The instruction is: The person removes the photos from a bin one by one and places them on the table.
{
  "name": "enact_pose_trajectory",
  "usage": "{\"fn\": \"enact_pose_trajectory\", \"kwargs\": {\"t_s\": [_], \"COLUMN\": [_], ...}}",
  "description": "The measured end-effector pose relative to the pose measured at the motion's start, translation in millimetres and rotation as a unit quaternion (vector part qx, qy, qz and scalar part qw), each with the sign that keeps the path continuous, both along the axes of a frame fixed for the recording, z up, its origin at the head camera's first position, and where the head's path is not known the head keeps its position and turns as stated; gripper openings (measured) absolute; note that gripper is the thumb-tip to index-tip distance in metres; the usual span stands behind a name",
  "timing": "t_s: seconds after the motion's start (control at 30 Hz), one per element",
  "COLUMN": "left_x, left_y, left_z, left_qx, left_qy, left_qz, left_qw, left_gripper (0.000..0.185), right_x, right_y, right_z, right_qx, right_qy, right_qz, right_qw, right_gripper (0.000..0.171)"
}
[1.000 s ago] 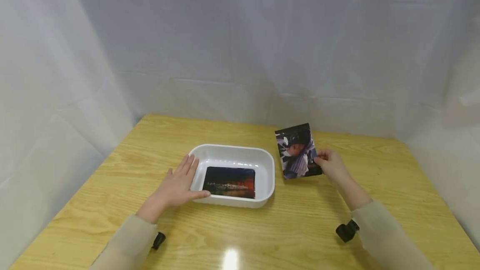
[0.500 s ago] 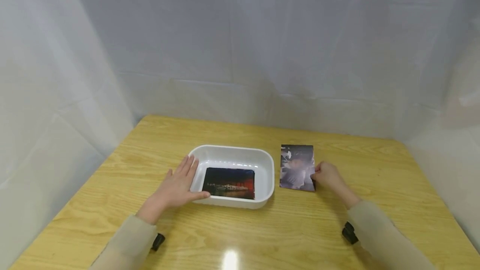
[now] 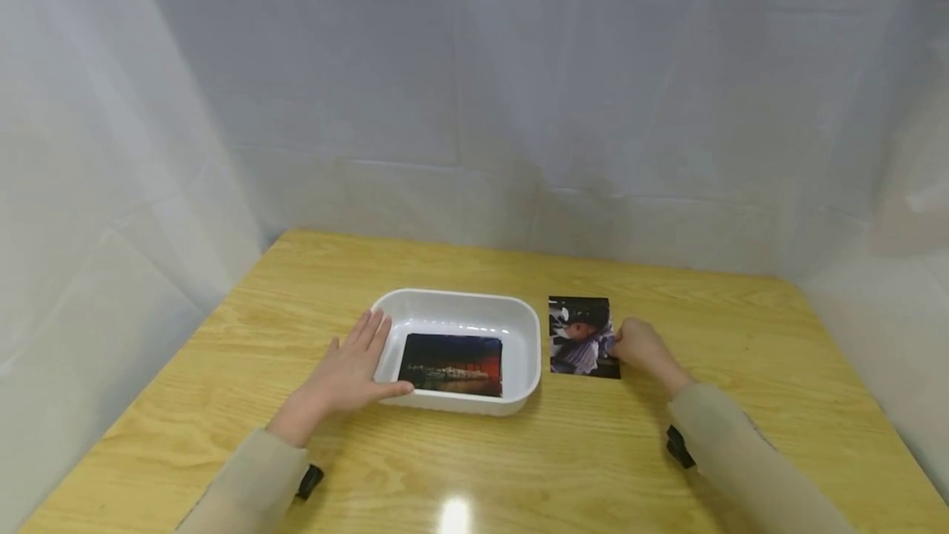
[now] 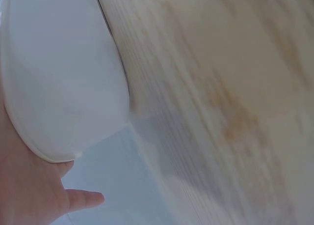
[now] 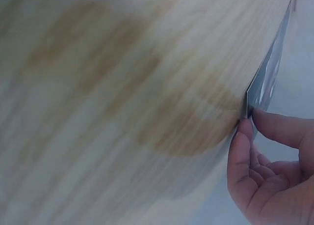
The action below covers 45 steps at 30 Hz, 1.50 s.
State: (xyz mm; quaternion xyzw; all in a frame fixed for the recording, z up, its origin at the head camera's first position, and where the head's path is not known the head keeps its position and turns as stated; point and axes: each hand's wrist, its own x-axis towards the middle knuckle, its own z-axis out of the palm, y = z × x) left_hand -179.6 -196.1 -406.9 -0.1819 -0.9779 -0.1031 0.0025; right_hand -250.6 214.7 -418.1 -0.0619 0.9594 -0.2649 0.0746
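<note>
A white rectangular dish (image 3: 474,406) stands on the wooden table, with a dark photo print (image 3: 452,363) of a lit night scene lying inside it. Straight, spread fingers of my left hand (image 3: 344,371) rest on the dish's left rim, the thumb along its front corner. To the right of the dish is a second photo print (image 3: 582,338), dark with purple tones. My right hand (image 3: 643,351) pinches its right edge between thumb and fingertips. In the right wrist view this photo print (image 5: 267,80) appears edge-on, low over the table, its pinched edge between thumb and index finger.
The yellow wooden table (image 3: 556,468) carries the dish and prints. A pale sheet (image 3: 474,105) hangs behind it and along both sides. Black wrist cameras (image 3: 678,447) sit beside the sleeves. A bright light reflection shows near the table's front.
My right hand has lowered the purple-toned photo print from a raised, tilted pose to nearly flat at the table beside the dish. My left hand has stayed on the dish rim.
</note>
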Motion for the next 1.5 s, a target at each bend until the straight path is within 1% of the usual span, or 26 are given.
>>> {"fn": "enact_pose_trajectory", "kwargs": {"t_s": [0.1, 0.3, 0.4, 0.73, 0.93, 1.07, 1.2, 1.33, 1.37, 1.43, 1.5], "left_x": [-0.6, 0.1, 1.2, 0.9, -2.3, -3.6, -2.7, -1.3, -1.1, -1.1, -1.7], "left_y": [0, -1, -1, -2, -3, -5, -5, -5, -5, -5, -5], "left_z": [0.3, 0.8, 1.0, -2.1, -4.1, -3.5, -3.4, -5.1, -5.7, -6.5, -6.9], "left_qx": [0.000, 0.005, 0.007, 0.009, 0.013, 0.013, 0.016, 0.013, 0.012, 0.013, 0.013], "left_qy": [0.001, 0.002, 0.002, 0.005, 0.011, 0.010, 0.008, 0.005, 0.003, 0.003, 0.006], "left_qz": [0.000, -0.003, -0.004, -0.008, -0.012, -0.011, -0.009, -0.007, -0.006, -0.006, -0.005], "left_qw": [1.0000, 1.0000, 1.0000, 0.9999, 0.9998, 0.9998, 0.9998, 0.9999, 0.9999, 0.9999, 0.9999], "left_gripper": [0.100, 0.099, 0.099, 0.100, 0.099, 0.100, 0.100, 0.100, 0.100, 0.100, 0.100], "right_x": [-0.1, -0.8, -0.9, -0.4, 0.9, 0.5, -1.7, -1.1, -0.4, 1.3, 2.9], "right_y": [-2, -5, -7, -6, -8, -9, -6, -3, -4, -5, -9], "right_z": [2.7, 3.0, 1.1, -5.3, -3.8, -1.7, 2.0, 12.7, 16.6, 24.7, 32.3], "right_qx": [0.012, 0.064, 0.076, 0.090, 0.091, 0.076, 0.036, 0.013, 0.007, -0.004, -0.020], "right_qy": [0.000, 0.032, 0.030, 0.018, 0.010, 0.007, -0.004, 0.006, 0.009, 0.019, 0.023], "right_qz": [0.000, 0.016, 0.015, 0.012, 0.003, 0.000, -0.002, 0.005, 0.006, 0.013, 0.018], "right_qw": [1.000, 0.997, 0.997, 0.996, 0.996, 0.997, 0.999, 1.000, 1.000, 1.000, 0.999], "right_gripper": [0.038, 0.026, 0.022, 0.018, 0.022, 0.032, 0.040, 0.025, 0.026, 0.037, 0.041]}}
